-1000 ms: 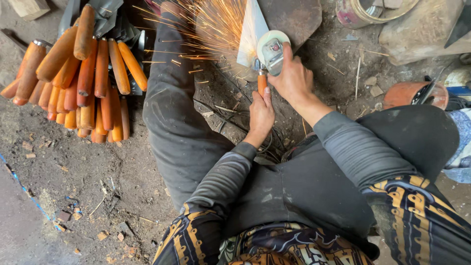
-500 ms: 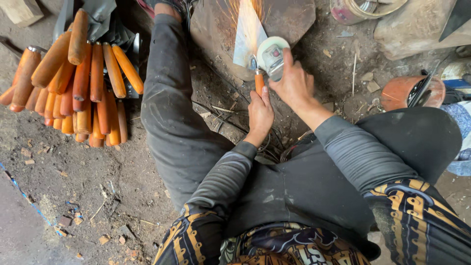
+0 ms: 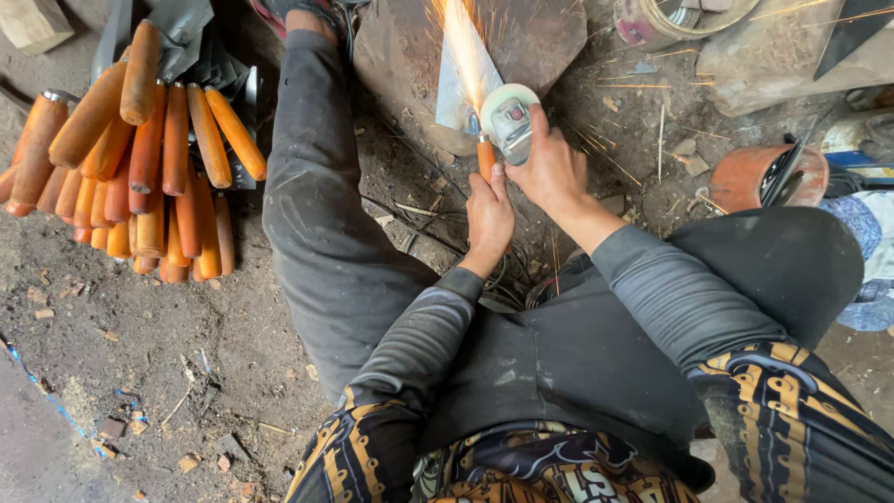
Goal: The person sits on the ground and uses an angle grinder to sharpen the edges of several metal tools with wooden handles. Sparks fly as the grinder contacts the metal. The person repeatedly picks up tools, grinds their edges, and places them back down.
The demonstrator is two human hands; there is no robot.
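Observation:
My left hand [image 3: 488, 216] grips the orange wooden handle [image 3: 485, 158] of a knife whose bright steel blade [image 3: 458, 84] lies on a flat wooden block [image 3: 549, 37]. My right hand [image 3: 552, 168] holds a small angle grinder [image 3: 507, 116] against the blade near the handle. Sparks [image 3: 456, 28] shoot upward from the contact point. I sit on the ground with my left leg [image 3: 317, 186] stretched toward the block.
A pile of several knives with orange wooden handles [image 3: 149, 158] lies on the dirt at the left. A rusty round tin [image 3: 759, 177] sits at the right, a bucket [image 3: 670, 19] at the top right. Wood chips litter the dark ground [image 3: 140, 373].
The sparks, first fanning left, now shoot straight up in a narrow jet. Both hands stay on the knife and grinder; the grinder has hardly shifted.

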